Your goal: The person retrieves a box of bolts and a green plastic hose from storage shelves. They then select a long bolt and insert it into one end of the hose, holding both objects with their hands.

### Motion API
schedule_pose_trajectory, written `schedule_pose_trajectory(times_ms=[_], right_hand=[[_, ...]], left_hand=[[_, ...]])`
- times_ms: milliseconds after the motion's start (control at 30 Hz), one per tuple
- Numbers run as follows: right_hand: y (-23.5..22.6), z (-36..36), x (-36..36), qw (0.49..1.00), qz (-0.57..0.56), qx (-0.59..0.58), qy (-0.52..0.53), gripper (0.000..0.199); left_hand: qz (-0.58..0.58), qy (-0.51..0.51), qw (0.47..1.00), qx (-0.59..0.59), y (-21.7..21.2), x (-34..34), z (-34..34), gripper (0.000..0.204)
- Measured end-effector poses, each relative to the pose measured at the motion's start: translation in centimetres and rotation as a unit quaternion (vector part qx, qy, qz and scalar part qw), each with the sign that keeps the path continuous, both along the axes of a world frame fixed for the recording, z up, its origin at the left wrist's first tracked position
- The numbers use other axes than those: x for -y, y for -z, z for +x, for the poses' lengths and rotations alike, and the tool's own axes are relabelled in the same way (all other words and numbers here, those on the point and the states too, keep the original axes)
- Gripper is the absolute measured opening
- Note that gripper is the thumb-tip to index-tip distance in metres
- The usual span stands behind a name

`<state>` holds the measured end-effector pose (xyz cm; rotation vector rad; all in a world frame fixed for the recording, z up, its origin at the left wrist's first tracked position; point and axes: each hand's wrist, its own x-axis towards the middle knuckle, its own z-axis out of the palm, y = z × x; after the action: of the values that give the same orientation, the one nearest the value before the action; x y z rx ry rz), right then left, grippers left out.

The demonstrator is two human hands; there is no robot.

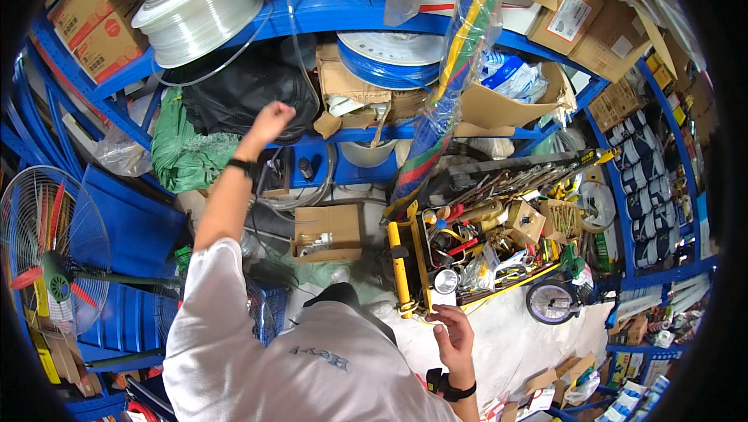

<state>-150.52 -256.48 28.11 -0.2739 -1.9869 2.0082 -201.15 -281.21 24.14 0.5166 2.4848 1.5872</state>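
Observation:
My left hand (273, 121) reaches out in front of the blue shelving, its fingers curled in and no object visible in them. Just beyond it a black bag (234, 95) lies on the lower shelf, beside a green plastic sack (173, 145). Low on the right, my right hand (455, 336) has its fingers loosely bent and apart, with nothing seen in it. It is nearest the yellow end bar (401, 270) of a tool cart. The cart's tray is heaped with pliers, screwdrivers and other hand tools (499, 254). A small white card (442, 298) shows just above my right fingers.
Spools of clear tubing (199, 9) and a blue hose reel (389, 60) fill the shelves ahead. An open cardboard box (327, 231) sits on the floor. A wrapped striped roll (444, 87) leans by the cart. Left stands a fan (56, 266); a small wheel (552, 302) is right.

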Motion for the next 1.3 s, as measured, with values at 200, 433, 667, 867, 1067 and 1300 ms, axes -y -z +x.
schedule_pose_trajectory(times_ms=[200, 433, 667, 867, 1067, 1300], right_hand=[[-0.5, 0.4, 0.6, 0.991, 0.047, 0.102, 0.072, 0.025], [0.1, -2.3, 2.9, 0.95, 0.033, 0.288, 0.115, 0.029], [1.3, -5.8, 4.4, 0.945, 0.005, 0.284, 0.162, 0.037], [0.3, -9.9, 4.4, 0.939, 0.015, 0.313, 0.146, 0.039], [-0.1, -11.6, 4.3, 0.935, -0.013, 0.322, 0.149, 0.041], [0.7, -12.2, 4.0, 0.941, 0.023, 0.305, 0.145, 0.035]], left_hand=[[-0.19, -0.1, 0.975, -0.051, -1.2, -3.4, -12.8, 0.033], [-0.346, -0.061, 0.925, -0.146, 7.2, -5.0, -28.1, 0.041], [-0.281, -0.128, 0.921, -0.237, 6.2, -9.6, -29.6, 0.04], [-0.267, -0.126, 0.922, -0.249, 6.8, -10.6, -30.3, 0.039], [-0.242, -0.116, 0.924, -0.272, 6.1, -9.6, -29.7, 0.037], [-0.2, -0.106, 0.923, -0.312, 3.6, -5.1, -28.3, 0.036]])
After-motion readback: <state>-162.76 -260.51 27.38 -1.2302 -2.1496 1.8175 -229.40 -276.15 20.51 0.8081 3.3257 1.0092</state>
